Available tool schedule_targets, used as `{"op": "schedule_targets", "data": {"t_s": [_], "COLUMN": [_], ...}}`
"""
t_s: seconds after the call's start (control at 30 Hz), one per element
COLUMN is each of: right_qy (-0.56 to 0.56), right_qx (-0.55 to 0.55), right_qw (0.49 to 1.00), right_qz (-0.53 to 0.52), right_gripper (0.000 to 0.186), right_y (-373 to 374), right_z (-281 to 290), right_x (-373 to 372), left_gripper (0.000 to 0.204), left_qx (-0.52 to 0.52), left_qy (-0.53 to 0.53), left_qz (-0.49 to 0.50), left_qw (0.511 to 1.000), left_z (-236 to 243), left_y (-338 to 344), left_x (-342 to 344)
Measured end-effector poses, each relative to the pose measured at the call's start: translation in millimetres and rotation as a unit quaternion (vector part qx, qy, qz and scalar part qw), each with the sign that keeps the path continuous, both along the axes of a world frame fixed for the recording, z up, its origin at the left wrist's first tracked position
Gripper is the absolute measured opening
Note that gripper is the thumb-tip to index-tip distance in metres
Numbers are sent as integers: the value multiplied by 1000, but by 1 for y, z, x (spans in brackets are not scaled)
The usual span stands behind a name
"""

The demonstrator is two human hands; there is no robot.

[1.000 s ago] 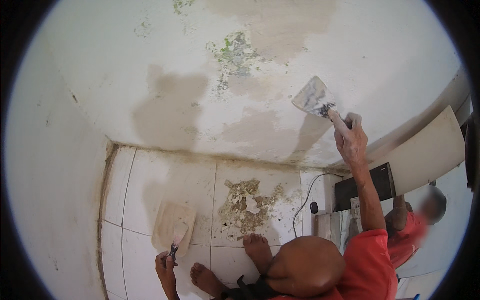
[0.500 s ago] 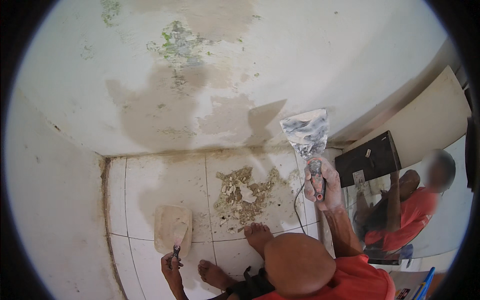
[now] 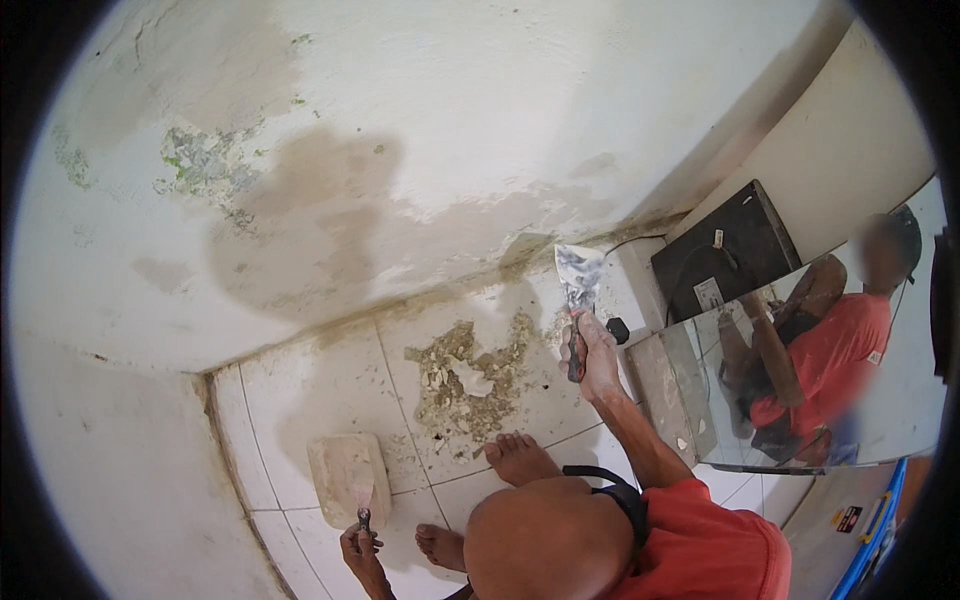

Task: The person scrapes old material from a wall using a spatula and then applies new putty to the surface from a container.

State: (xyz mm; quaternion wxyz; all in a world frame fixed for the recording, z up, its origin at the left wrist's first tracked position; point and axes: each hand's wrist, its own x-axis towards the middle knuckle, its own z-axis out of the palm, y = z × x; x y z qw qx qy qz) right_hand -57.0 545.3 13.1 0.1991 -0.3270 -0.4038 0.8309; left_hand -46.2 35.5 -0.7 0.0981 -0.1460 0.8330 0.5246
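My right hand point(image 3: 597, 360) grips the red and black handle of a wide putty knife point(image 3: 580, 270). Its broad blade, smeared with white and grey paste, points up toward the foot of the wall; I cannot tell whether it touches. At the lower left, my left hand point(image 3: 362, 550) is closed on the dark handle of a smaller putty knife point(image 3: 364, 515). That blade lies over a shallow rectangular tub point(image 3: 345, 455), which is coated with pale residue. The stained white wall point(image 3: 450, 110) has peeled patches with bits of green and grey.
Crumbled plaster debris point(image 3: 460, 385) lies on the white tiled floor point(image 3: 310, 390) before my bare feet point(image 3: 520, 458). To the right stand a dark panel point(image 3: 715, 250) with a cable and a mirror point(image 3: 690, 370) reflecting a person in red. A blue-edged object point(image 3: 880, 530) is at the lower right.
The view has turned toward the right. The wide putty knife has moved lower and slightly left in the picture, closer to the foot of the wall. My left hand still holds its knife at the tub.
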Motion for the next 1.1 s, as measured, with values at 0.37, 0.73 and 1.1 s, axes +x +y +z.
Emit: {"op": "schedule_targets", "data": {"t_s": [0.37, 0.73, 1.1], "right_qy": [11, 103, 96], "right_qx": [-37, -60, -66], "right_qw": [986, 977, 963], "right_qz": [-160, -177, -243], "right_gripper": [40, 38, 38], "right_y": [50, 66, 84], "right_z": [14, 4, 0], "right_x": [-21, -62, -121], "left_gripper": [31, 28, 35], "left_qx": [0, -19, -12], "left_qy": [8, -5, -33], "left_qz": [-14, -4, -22], "left_qw": [1000, 1000, 999], "left_z": [4, 0, -1], "left_y": [4, 0, -1], "left_x": [1, 0, -3]}}
